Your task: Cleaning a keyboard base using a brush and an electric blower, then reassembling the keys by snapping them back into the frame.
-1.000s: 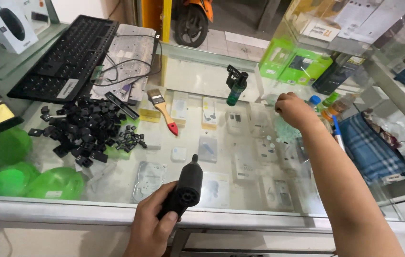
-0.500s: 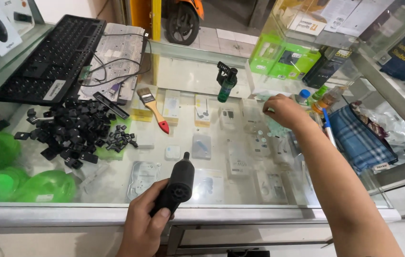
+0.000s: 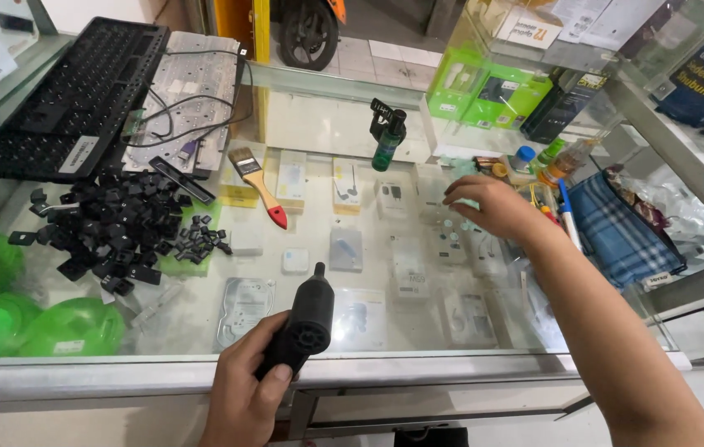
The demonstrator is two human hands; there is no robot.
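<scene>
Your left hand (image 3: 244,393) grips the black handheld blower (image 3: 304,321), nozzle pointing away; your right hand (image 3: 488,207) rests spread, empty, on the glass counter (image 3: 302,132).

Left hand (image 3: 244,389) grips a black handheld blower (image 3: 302,324); right hand (image 3: 488,207) rests fingers-down on the glass counter (image 3: 302,165).

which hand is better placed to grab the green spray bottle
Right, probably. The right hand is empty and hovers over the glass counter close to the green spray bottle; the left hand grips the black blower at the near edge.
</scene>
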